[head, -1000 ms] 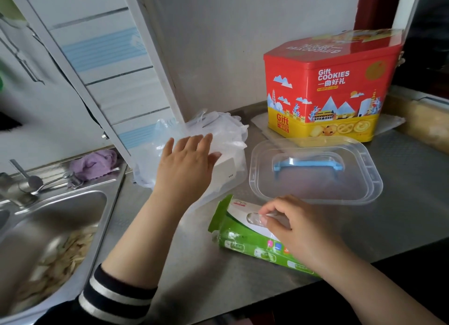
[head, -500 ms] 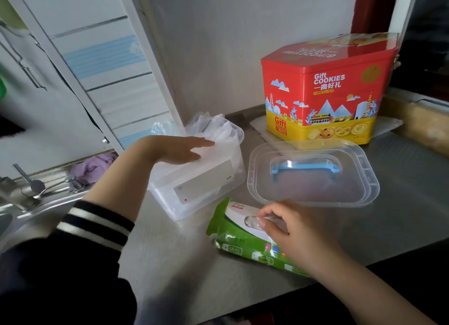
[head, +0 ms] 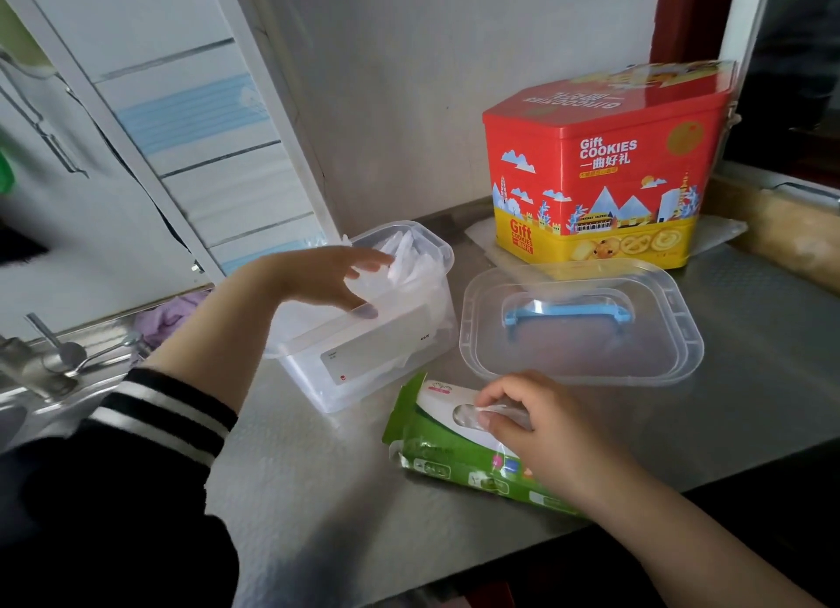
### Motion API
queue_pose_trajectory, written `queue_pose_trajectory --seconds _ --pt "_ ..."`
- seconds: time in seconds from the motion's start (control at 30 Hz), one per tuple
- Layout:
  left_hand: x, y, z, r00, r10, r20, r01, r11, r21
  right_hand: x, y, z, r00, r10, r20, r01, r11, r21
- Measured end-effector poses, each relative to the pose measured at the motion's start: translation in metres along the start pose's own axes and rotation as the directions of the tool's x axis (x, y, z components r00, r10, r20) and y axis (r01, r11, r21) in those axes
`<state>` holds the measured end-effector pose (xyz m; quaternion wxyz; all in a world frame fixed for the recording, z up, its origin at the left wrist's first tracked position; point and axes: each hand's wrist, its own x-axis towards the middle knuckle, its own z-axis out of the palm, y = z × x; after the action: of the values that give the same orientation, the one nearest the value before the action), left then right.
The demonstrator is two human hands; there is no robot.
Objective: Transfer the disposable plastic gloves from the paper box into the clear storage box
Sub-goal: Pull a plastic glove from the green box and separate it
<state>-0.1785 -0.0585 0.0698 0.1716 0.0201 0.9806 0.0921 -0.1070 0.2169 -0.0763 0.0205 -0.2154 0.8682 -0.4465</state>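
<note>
Left of centre in the frame, the left hand (head: 325, 276) is spread wide, fingers loosely extended, over the open clear plastic storage box (head: 363, 362), its thumb at the box's near rim; it grips nothing. A heap of thin translucent disposable plastic gloves (head: 416, 262) already fills the far end of that box. Lower centre, the right hand (head: 541, 430) pinches a bit of clear glove film at the oval opening of the green and white paper box (head: 436, 448), which lies flat on the grey metal counter (head: 750, 357); how much film is caught there seems small, though blur hides it. The clear lid with a blue handle (head: 568, 321) rests right of the storage box, in front of the red and yellow cookie tin (head: 604, 171).
</note>
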Motion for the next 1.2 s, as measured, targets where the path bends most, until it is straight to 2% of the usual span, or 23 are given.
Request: queue_pose_trajectory --seconds 0.07,0.1,0.13,0.17,0.2,0.23,0.27,0.37,0.47,0.57,0.7,0.77,0.93,1.07,1.13,1.2 --pt "-0.018 0.011 -0.006 0.984 0.052 -0.17 -0.055 0.998 -0.013 0.001 -0.001 0.0 1.0 0.009 0.013 -0.009 1.0 -0.017" --pt "-0.027 0.019 -0.005 0.942 0.093 -0.324 -0.111 0.993 -0.038 0.002 -0.002 -0.001 1.0 0.006 0.018 -0.006 1.0 -0.02" --pt "-0.035 0.026 0.0 0.855 0.121 -0.504 -0.185 0.98 -0.078 0.003 -0.002 -0.001 1.0 -0.009 0.022 0.01 0.999 -0.035" --pt "-0.043 0.036 0.008 0.736 0.134 -0.663 -0.294 0.946 -0.136 0.003 -0.003 -0.001 0.999 -0.034 0.025 0.036 0.997 -0.073" --pt "-0.051 0.047 0.021 0.636 0.128 -0.761 -0.414 0.889 -0.196 0.004 -0.003 0.0 0.998 -0.062 0.027 0.065 0.99 -0.126" --pt "-0.057 0.057 0.036 0.579 0.138 -0.803 -0.506 0.834 -0.221 0.005 -0.005 0.0 0.996 -0.088 0.031 0.092 0.982 -0.168" --pt "-0.061 0.067 0.055 0.564 0.18 -0.806 -0.544 0.815 -0.199 0.006 -0.005 0.0 0.995 -0.1 0.03 0.104 0.977 -0.188" --pt "-0.057 0.079 0.117 0.639 0.345 -0.687 -0.529 0.846 -0.067 0.008 -0.007 0.0 0.991 -0.113 0.067 0.124 0.972 -0.201" --pt "-0.046 0.07 0.152 0.789 0.386 -0.479 -0.473 0.878 -0.072 0.009 -0.007 0.0 0.984 -0.142 0.107 0.169 0.935 -0.313" --pt "-0.04 0.057 0.16 0.858 0.38 -0.346 -0.444 0.887 -0.126 0.007 -0.007 0.004 0.984 -0.177 0.026 0.175 0.926 -0.336" --pt "-0.035 0.047 0.162 0.86 0.374 -0.348 -0.451 0.876 -0.173 0.0 -0.005 0.014 0.966 -0.258 -0.005 0.232 0.876 -0.422" --pt "-0.034 0.047 0.164 0.855 0.381 -0.353 -0.47 0.856 -0.215 0.001 -0.002 0.016 0.96 -0.281 0.01 0.263 0.883 -0.388" --pt "-0.033 0.049 0.165 0.865 0.366 -0.344 -0.466 0.84 -0.278 0.004 0.002 0.007 0.986 -0.162 -0.035 0.161 0.986 -0.029" --pt "-0.031 0.048 0.168 0.893 0.335 -0.302 -0.427 0.844 -0.325 0.008 0.004 0.004 0.995 -0.057 -0.085 0.073 0.977 0.201" --pt "-0.031 0.049 0.169 0.903 0.318 -0.288 -0.41 0.839 -0.359 0.008 0.005 0.002 0.997 -0.06 -0.045 0.068 0.98 0.187" --pt "-0.031 0.049 0.169 0.907 0.305 -0.291 -0.401 0.835 -0.376 0.007 0.003 0.005 0.993 -0.118 -0.002 0.118 0.991 0.069"
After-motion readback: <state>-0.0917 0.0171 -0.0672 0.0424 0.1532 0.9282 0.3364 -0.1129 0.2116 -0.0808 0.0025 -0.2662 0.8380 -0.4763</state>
